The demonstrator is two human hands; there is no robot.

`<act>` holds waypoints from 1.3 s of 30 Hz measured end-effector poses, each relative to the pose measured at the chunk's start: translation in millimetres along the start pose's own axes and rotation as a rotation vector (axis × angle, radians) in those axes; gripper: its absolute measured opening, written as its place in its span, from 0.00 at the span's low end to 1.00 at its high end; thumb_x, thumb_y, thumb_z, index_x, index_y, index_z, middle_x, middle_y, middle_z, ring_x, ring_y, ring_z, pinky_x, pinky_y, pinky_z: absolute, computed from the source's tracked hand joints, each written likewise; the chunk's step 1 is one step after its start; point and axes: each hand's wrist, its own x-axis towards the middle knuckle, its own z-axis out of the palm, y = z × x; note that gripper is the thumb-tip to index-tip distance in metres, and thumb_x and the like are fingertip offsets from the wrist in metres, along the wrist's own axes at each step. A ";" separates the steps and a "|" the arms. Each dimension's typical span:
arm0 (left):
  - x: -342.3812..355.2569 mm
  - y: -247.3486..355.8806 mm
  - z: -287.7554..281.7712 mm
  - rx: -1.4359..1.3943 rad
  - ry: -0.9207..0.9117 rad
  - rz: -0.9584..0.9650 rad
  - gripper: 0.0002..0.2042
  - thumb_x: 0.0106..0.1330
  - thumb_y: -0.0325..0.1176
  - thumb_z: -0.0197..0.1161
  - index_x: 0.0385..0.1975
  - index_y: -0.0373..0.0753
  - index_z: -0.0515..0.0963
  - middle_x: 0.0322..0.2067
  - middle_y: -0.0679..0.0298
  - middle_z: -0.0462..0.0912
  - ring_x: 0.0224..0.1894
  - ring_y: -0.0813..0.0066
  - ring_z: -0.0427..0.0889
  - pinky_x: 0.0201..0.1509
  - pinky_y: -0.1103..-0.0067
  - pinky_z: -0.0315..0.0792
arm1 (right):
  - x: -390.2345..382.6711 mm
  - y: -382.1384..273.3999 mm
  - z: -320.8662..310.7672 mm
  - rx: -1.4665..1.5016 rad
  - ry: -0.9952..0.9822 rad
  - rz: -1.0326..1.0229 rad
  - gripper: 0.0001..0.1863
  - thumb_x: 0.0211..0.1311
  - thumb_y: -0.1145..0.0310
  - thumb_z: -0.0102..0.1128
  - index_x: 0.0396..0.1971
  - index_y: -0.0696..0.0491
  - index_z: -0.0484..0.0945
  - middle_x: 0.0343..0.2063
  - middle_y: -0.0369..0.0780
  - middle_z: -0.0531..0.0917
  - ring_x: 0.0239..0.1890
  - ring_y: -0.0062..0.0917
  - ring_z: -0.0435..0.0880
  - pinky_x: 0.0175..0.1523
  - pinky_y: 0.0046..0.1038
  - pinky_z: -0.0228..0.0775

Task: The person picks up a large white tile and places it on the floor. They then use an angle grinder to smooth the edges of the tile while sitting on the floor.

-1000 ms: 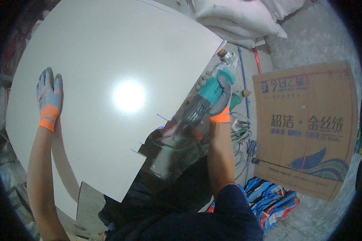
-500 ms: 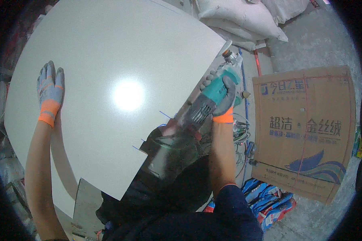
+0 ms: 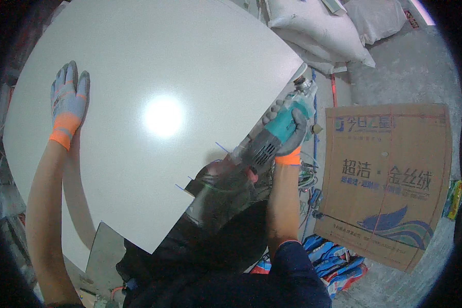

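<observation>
While my left hand (image 3: 69, 105) lies flat on the big white slab (image 3: 123, 61), palm down and fingers stretched out away from me, my right hand (image 3: 295, 134) is wrapped round the teal angle grinder (image 3: 281, 126). Both gloved: grey with orange cuffs. Nothing gripped on the left. Right thumb side is on top of the housing, fingertips show round the far side.

Slab is right in front of me, filling the view from left to centre. Near side has a stepped outline, plus a notch in the right-hand edge with short blue marks (image 3: 221, 147) beside it. Bright light reflection mid-surface. What carries the slab: can't tell.

Grinder sits along the slab's right edge, tilted, metal head near the far right corner, dark vented rear end toward me. Clear plastic round the head. Can't tell if the disc touches the slab; too small and blurred.

Surroundings: white sacks (image 3: 318, 23) piled past the far right corner, printed cardboard (image 3: 385, 185) on the concrete floor (image 3: 395, 64) to my right, tangled cables (image 3: 307, 177) between it and my right forearm, blue-and-red bags (image 3: 329, 259) nearer me.
</observation>
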 end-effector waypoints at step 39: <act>7.5 -6.9 -2.7 -0.114 -0.074 0.038 0.26 0.63 0.48 0.40 0.58 0.39 0.56 0.59 0.57 0.55 0.63 0.62 0.49 0.65 0.72 0.43 | -80.0 40.0 12.1 0.031 0.063 -0.068 0.20 0.54 0.66 0.53 0.45 0.58 0.64 0.35 0.46 0.76 0.33 0.35 0.78 0.36 0.34 0.75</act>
